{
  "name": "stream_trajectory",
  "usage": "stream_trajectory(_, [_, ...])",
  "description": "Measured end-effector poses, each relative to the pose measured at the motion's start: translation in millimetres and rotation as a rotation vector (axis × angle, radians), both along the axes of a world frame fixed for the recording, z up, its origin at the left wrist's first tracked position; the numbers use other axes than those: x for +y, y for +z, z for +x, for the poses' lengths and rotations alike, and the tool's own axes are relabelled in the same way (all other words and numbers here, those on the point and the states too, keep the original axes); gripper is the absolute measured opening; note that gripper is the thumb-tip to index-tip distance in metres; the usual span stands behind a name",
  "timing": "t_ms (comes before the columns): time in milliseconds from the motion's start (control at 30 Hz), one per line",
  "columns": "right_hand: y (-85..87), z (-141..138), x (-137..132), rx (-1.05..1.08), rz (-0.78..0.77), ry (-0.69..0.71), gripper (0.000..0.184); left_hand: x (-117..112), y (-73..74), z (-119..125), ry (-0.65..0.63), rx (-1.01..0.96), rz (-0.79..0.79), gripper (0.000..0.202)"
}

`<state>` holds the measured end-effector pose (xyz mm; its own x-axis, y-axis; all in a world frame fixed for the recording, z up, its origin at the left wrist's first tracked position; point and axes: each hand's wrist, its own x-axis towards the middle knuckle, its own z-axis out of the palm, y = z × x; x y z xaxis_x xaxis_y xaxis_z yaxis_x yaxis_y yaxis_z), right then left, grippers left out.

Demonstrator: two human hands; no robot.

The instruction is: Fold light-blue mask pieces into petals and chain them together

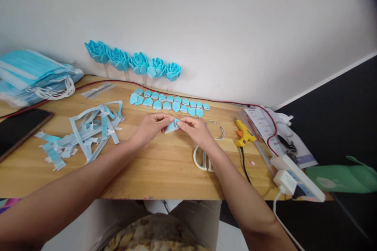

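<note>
Between my two hands is a small folded piece of blue mask fabric (pixel 172 126). My left hand (pixel 152 125) pinches its left side, and my right hand (pixel 196 128) pinches its right side, thumbs meeting near the top. Just beyond lie two rows of folded blue petals (pixel 167 105). Beside my right hand is a roll of tape (pixel 223 133). White-handled scissors (pixel 195 158) lie partly hidden under my right forearm. Farther back, several blue fabric flowers (pixel 139 63) on thin sticks lean against the wall.
Cut blue and white scraps (pixel 85 135) spread at the left, near a phone (pixel 25 125) and a stack of face masks (pixel 32 70). On the right are a yellow glue gun (pixel 244 133), a power strip (pixel 303 182), papers and a green bottle (pixel 341 177). A red-black cord runs along the back.
</note>
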<state>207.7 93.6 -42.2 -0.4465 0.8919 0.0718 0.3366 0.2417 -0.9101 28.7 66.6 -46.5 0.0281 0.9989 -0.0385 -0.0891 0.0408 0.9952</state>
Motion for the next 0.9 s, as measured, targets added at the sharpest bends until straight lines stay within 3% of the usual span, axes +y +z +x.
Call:
stream_trajectory(433, [-0.1, -2.9, -1.6, -0.014, 0.01, -0.006, 0.025, -1.0, -0.5, 1.4, 0.0, 0.009, 0.019, 0.027])
stream_trajectory(667, [4.4, -5.8, -7.6, -0.043, -0.064, 0.059, 0.03, -5.1, 7.8, 5.6, 0.043, 0.036, 0.034, 0.027])
stream_trajectory(900, [0.0, -6.8, -5.7, -0.049, 0.034, -0.044, 0.026, -3.4, -2.0, 4.2, 0.032, 0.039, 0.056, 0.025])
